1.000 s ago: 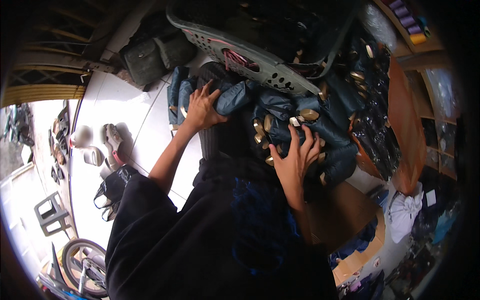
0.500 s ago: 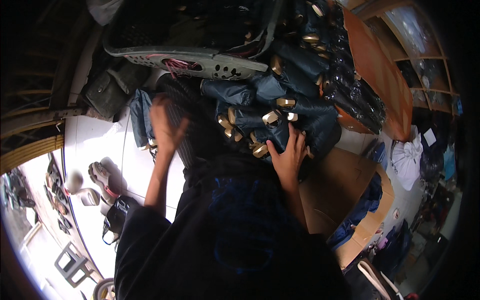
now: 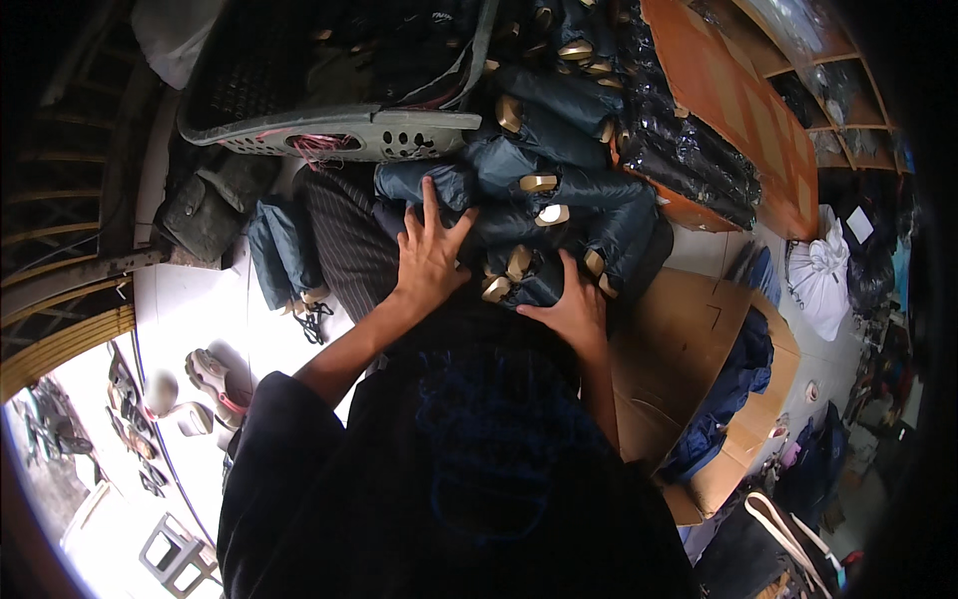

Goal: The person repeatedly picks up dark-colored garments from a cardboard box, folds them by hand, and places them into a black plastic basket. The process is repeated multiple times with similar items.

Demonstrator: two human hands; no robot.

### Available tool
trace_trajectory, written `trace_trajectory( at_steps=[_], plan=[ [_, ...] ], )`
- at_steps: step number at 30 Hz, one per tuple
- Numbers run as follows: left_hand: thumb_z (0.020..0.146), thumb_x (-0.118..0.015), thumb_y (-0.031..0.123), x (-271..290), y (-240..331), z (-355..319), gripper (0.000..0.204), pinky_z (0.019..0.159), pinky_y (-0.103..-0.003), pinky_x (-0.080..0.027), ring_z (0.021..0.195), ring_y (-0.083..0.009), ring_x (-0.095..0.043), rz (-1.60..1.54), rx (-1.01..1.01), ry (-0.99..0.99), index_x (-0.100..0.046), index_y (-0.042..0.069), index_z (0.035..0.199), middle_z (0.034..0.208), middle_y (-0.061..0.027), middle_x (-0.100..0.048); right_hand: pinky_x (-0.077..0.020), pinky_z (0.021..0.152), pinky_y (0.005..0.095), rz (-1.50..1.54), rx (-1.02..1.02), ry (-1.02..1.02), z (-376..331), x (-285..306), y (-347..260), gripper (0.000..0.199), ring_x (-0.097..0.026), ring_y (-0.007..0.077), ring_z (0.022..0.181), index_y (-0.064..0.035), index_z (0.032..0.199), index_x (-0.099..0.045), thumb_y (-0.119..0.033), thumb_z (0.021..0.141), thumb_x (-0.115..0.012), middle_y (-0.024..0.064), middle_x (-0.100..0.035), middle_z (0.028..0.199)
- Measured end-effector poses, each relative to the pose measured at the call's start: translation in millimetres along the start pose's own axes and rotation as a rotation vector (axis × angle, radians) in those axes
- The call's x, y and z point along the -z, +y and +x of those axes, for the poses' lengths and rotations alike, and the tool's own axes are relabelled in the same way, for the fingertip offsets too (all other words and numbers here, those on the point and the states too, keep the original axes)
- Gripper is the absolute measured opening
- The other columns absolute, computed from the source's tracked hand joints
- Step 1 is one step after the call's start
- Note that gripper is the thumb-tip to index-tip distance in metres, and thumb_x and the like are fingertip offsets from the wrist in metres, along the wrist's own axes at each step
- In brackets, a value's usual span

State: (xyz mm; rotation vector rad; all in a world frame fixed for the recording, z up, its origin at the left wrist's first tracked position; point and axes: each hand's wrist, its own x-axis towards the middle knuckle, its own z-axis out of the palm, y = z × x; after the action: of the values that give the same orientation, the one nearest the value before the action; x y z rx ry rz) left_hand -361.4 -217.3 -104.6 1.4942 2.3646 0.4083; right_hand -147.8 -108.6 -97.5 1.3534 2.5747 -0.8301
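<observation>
Dark blue folded umbrellas with gold-coloured handle ends lie heaped in front of me and across my lap. My left hand (image 3: 431,255) is open over the left of the heap, fingers spread, beside one folded umbrella (image 3: 424,185). At the near edge of the heap, my right hand (image 3: 577,304) has its thumb and forefinger round another folded umbrella (image 3: 540,284), whose gold end points up and left; its other fingers are partly hidden. Two more umbrellas (image 3: 282,245) with black wrist straps rest on the floor left of my striped trouser leg (image 3: 344,225).
A grey plastic basket (image 3: 399,137) stands beyond the heap. To the right are an orange-brown carton (image 3: 743,110) with black wrapped bundles, an open cardboard box (image 3: 669,349) holding blue cloth, and a white tied bag (image 3: 820,270). Sandals (image 3: 215,379) lie on the left floor.
My left hand has moved right, from the umbrellas on the left floor to the heap. A second umbrella now shows clearly on that floor. My right hand stays on the umbrella; the view has shifted slightly.
</observation>
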Motion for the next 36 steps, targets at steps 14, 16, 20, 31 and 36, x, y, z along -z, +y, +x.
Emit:
trace_trajectory(
  at_steps=[14, 16, 20, 31, 36],
  plan=[
    [0.085, -0.065, 0.032, 25, -44, -47, 0.044, 0.095, -0.038, -0.040, 0.111, -0.0264, -0.050, -1.002, 0.119, 0.348, -0.055, 0.006, 0.118, 0.125, -0.0151, -0.052, -0.0418, 0.099, 0.0407, 1.269, 0.206, -0.450, 7, 45, -77, 0.079, -0.045, 0.0282, 0.123, -0.0031, 0.144, -0.021, -0.007, 0.082, -0.070, 0.0170, -0.040, 0.134],
    [0.088, -0.058, 0.044, 49, -48, -65, 0.056, 0.095, -0.034, -0.040, 0.113, -0.0218, -0.051, -1.831, 0.207, 0.098, -0.046, 0.008, 0.128, 0.128, -0.0125, -0.051, -0.0346, 0.106, 0.0462, 1.278, 0.408, -0.628, 9, 40, -118, 0.092, -0.031, 0.0339, 0.135, -0.0059, 0.150, -0.005, -0.011, 0.084, -0.069, 0.0181, -0.016, 0.152],
    [0.078, -0.073, 0.043, 30, -126, -90, 0.096, 0.108, -0.037, -0.031, 0.129, -0.0323, -0.040, -1.400, 0.787, 0.304, -0.023, -0.009, 0.142, 0.139, -0.0297, -0.037, -0.0382, 0.103, 0.0428, 0.818, 0.496, -0.469, 33, 45, -134, 0.066, -0.045, 0.0319, 0.126, -0.0081, 0.143, -0.034, -0.014, 0.086, -0.067, 0.0166, -0.041, 0.140],
    [0.077, -0.074, 0.028, 44, -173, -85, 0.072, 0.091, -0.044, -0.045, 0.111, -0.0351, -0.053, 0.091, 0.504, 0.639, -0.040, 0.001, 0.134, 0.123, -0.0220, -0.053, -0.0391, 0.089, 0.0426, -0.126, 0.645, 0.072, 72, 3, -93, 0.060, -0.054, 0.0281, 0.103, -0.0016, 0.113, -0.058, -0.029, 0.066, -0.082, 0.0143, -0.061, 0.107],
    [0.077, -0.074, 0.033, 64, -85, -71, 0.071, 0.089, -0.038, -0.046, 0.109, -0.0242, -0.053, -1.192, 0.214, 0.383, -0.044, 0.000, 0.132, 0.121, -0.0136, -0.054, -0.0518, 0.069, 0.0375, 0.679, 0.533, -0.102, 38, 1, -161, 0.057, -0.064, 0.0260, 0.089, 0.0045, 0.118, -0.051, -0.030, 0.080, -0.076, 0.0182, -0.064, 0.099]
  ],
)
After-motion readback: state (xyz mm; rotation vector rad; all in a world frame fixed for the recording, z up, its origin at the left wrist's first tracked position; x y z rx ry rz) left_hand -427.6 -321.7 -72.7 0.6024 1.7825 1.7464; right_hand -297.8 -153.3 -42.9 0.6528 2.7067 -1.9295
